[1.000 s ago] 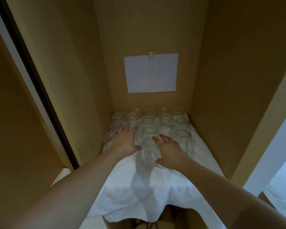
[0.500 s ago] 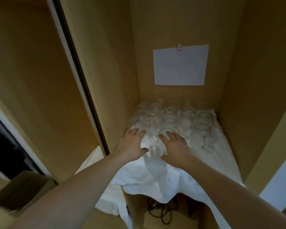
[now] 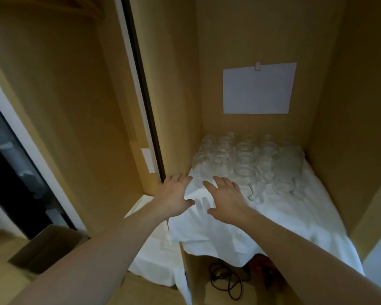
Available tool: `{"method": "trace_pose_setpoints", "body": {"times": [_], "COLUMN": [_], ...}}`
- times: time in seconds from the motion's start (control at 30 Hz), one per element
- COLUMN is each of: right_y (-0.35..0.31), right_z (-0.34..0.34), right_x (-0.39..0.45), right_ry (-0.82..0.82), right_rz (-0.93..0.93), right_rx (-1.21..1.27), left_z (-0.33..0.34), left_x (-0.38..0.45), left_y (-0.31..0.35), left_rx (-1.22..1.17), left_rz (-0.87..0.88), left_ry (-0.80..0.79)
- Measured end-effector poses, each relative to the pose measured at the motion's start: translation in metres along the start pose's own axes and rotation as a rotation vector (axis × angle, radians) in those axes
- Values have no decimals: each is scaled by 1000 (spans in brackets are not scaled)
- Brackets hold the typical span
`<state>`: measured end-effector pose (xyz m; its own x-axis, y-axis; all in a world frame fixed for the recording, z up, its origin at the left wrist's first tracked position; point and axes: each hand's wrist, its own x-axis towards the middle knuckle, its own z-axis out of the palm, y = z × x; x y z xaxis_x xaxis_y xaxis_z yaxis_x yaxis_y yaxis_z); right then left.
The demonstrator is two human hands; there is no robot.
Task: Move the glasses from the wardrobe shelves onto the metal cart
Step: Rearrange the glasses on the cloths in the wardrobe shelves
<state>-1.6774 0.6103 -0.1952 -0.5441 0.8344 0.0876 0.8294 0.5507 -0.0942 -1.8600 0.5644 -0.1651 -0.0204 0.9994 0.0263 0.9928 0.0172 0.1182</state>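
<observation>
While the wardrobe (image 3: 240, 36) fills most of the frame, its shelf sits right of centre under a white cloth (image 3: 284, 221), and the glasses (image 3: 242, 159) stand packed in rows at the shelf's back; the metal cart is out of view. The left hand (image 3: 174, 197) and right hand (image 3: 227, 199) hover at centre frame, fingers spread, each grip loose and seemingly holding nothing. To lift well, I'd take the nearest handled glass (image 3: 246, 179) first, wrapping the body rather than pinching the rim, without dragging the cloth
</observation>
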Motion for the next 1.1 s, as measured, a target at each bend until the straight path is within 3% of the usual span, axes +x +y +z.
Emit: {"method": "trace_pose_setpoints", "body": {"times": [0.23,0.67,0.87,1.1], "right_y": [-83,-265,-302,-316], "right_z": [12,72,98,118], "right_x": [20,76,88,136], "right_ry": [-40,-190,-318,-359], "right_rz": [23,32,38,46], "right_rx": [-11,93,68,97], "left_z": [-3,15,34,56], "left_x": [-17,-66,-73,-54], "left_y": [-86,-281,-330,-369], "left_rx": [-104,-197,-239,-309], "left_rz": [30,-85,-136,-199], "left_ry": [11,-67,-110,-131]}}
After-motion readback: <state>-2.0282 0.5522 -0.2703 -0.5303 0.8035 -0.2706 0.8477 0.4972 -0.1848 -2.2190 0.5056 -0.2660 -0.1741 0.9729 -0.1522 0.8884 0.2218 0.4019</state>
